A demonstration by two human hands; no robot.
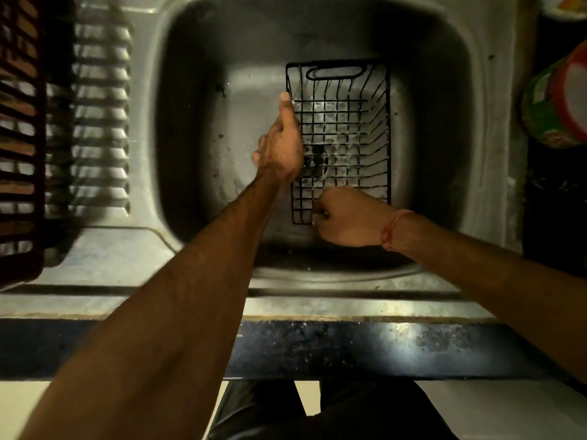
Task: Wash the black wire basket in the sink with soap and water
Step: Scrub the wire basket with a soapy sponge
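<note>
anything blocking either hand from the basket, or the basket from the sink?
Nothing visible. The black wire basket already sits in the sink. The left hand holds its left rim, thumb along the wire; the right hand has a curled grip at the near left corner. Whether it holds a scrubber cannot be told.

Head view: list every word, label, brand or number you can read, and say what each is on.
No text can be read.
Green and red container right of the sink: printed label, too blurred to read.
Black wire basket: no markings.
Slatted crate on the left: no markings visible.
</note>
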